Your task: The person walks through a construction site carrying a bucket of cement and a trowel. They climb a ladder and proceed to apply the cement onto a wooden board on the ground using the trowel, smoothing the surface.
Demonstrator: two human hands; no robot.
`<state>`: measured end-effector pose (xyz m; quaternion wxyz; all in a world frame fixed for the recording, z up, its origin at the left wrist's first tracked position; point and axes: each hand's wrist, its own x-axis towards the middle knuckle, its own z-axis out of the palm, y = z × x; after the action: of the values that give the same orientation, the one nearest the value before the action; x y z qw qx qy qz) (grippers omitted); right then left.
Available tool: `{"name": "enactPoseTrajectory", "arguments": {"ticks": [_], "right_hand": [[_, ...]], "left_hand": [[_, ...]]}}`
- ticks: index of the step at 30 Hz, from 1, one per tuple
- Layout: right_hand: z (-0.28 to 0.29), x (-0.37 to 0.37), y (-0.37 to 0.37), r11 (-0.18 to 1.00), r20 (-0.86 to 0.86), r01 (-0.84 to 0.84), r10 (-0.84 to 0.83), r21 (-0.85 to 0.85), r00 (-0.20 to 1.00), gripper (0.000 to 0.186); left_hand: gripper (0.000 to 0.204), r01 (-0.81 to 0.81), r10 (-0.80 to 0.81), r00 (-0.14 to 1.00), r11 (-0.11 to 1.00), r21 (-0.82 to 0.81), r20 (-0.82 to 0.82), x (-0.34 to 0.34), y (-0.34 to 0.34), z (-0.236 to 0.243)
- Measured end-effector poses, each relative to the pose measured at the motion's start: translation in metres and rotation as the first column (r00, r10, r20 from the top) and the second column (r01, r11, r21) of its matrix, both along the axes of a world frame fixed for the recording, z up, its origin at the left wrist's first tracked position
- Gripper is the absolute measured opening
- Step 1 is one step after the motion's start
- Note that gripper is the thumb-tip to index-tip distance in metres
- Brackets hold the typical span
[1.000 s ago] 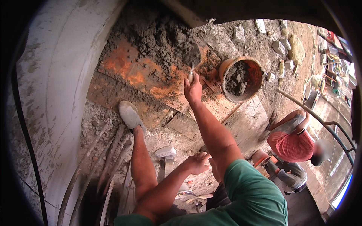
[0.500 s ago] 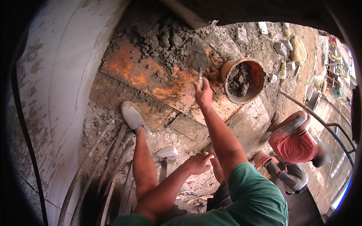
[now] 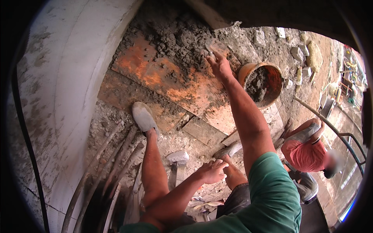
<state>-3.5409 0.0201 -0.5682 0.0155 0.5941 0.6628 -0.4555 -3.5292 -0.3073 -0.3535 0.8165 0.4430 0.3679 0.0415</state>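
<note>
My right hand (image 3: 221, 66) is wrapped round the handle of a trowel (image 3: 208, 48) and reaches out over a heap of wet grey mortar (image 3: 175, 40). Most of the trowel's blade cannot be made out against the heap. The mortar lies on an orange-stained board (image 3: 145, 62). Close by on the right, a tilted orange bucket (image 3: 243, 73) holds more mortar. Nearer to me, my left hand (image 3: 213, 171) hangs beside my right shin, with nothing in it and its fingers loosely stretched.
A pale wall (image 3: 74, 77) rises on the left, with several poles (image 3: 120, 155) leaning below it. Broken bricks and stones (image 3: 314, 58) lie at the far right. A person in a red shirt (image 3: 303, 154) bends down at the right, near a curved metal rail (image 3: 322, 118).
My right hand has carried the trowel farther away, into the mortar heap, so the blade no longer shows plainly. My left hand has shifted slightly to the right.
</note>
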Motion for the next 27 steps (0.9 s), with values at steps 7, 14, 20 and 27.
{"name": "enactPoseTrajectory", "arguments": {"ticks": [7,14,20,27], "right_hand": [[-0.012,0.0,-0.016,0.972,-0.142,0.145,-0.173,-0.186,0.975,0.05],[0.004,-0.032,-0.011,0.952,-0.197,0.169,-0.223,-0.257,0.955,0.04],[0.014,-0.018,-0.024,0.937,-0.262,0.196,-0.274,-0.288,0.925,0.041],[0.031,0.007,-0.043,0.917,-0.312,0.231,-0.335,-0.324,0.889,0.04]], "left_hand": [[0.066,0.025,-0.024,1.0,0.999,-0.035,0.02,0.003,0.002,0.004],[0.067,0.063,-0.063,0.998,0.998,-0.006,-0.007,0.002,0.005,0.003],[0.068,0.046,-0.045,0.999,0.999,0.027,-0.021,0.013,-0.002,-0.003],[0.065,0.024,-0.024,1.0,0.999,0.039,-0.014,0.013,0.003,-0.004]]}}
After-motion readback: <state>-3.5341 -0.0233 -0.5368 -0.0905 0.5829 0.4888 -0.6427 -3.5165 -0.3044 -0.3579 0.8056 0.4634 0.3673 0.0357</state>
